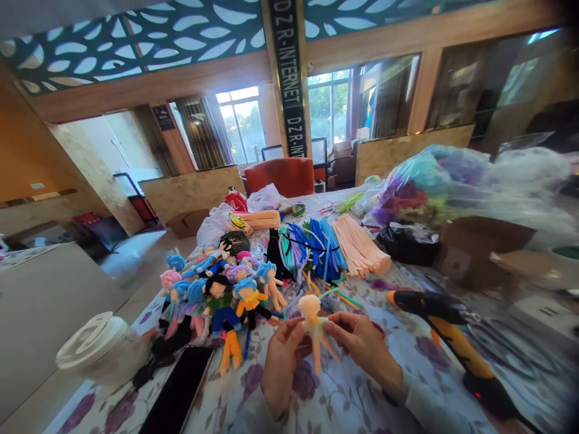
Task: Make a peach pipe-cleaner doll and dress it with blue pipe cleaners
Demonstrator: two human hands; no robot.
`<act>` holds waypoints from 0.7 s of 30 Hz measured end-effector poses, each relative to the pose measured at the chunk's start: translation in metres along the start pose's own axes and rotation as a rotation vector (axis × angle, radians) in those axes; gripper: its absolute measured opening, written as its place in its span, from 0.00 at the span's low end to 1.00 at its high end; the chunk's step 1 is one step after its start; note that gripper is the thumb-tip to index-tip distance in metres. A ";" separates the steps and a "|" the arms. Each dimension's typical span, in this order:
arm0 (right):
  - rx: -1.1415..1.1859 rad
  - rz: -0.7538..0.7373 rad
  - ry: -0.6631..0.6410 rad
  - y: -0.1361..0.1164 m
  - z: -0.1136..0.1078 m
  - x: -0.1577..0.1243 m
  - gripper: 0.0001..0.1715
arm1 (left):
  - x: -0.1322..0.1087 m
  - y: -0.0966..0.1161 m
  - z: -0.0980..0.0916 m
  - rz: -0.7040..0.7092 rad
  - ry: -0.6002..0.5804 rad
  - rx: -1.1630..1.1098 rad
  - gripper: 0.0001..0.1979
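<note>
Between my two hands, upright above the flowered tablecloth, is a small peach-coloured pipe-cleaner doll with a pale top and bare legs hanging down. My left hand pinches its left-hand side near the arm. On the other side my right hand grips the opposite arm between thumb and fingers. A green pipe cleaner lies just behind the doll's head. To the left sits a pile of dressed dolls with blue, pink and black hair. Part of a red item shows behind my right hand.
Bundles of blue and peach pipe cleaners lie beyond my hands. A yellow-and-black glue gun rests at right, near a cardboard box. A black phone and white lidded container are at left. Plastic bags fill the back right.
</note>
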State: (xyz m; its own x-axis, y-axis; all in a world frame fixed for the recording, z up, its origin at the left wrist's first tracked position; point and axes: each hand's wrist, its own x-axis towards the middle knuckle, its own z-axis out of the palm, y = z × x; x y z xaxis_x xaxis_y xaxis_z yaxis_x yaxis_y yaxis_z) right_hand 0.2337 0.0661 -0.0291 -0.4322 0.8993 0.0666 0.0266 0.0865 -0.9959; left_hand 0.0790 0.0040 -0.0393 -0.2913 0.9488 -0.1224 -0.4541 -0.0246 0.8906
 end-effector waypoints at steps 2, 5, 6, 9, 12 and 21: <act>0.004 0.000 -0.004 0.001 0.001 0.000 0.20 | 0.004 -0.001 -0.004 0.010 0.039 -0.001 0.14; 0.026 0.007 -0.030 0.006 0.001 0.002 0.21 | 0.007 -0.004 -0.008 0.003 0.060 0.018 0.13; 0.032 0.010 -0.038 0.008 0.001 0.003 0.22 | 0.007 -0.004 -0.008 -0.001 0.061 0.025 0.14; 0.030 0.021 -0.050 0.011 0.001 0.006 0.23 | 0.007 -0.005 -0.008 -0.006 0.066 0.048 0.16; -0.012 0.028 -0.029 0.012 0.003 0.007 0.22 | 0.008 -0.002 -0.007 0.028 0.087 0.080 0.19; -0.281 -0.142 0.116 0.001 -0.006 0.003 0.19 | 0.006 0.020 -0.017 0.233 0.342 0.223 0.22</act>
State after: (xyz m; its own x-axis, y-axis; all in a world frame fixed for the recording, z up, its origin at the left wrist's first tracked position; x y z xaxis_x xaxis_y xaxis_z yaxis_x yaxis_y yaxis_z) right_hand 0.2383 0.0714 -0.0297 -0.3441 0.9113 0.2260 0.2285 0.3148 -0.9213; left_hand 0.0539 0.0038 -0.0298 -0.6416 0.7670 -0.0123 -0.1630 -0.1206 0.9792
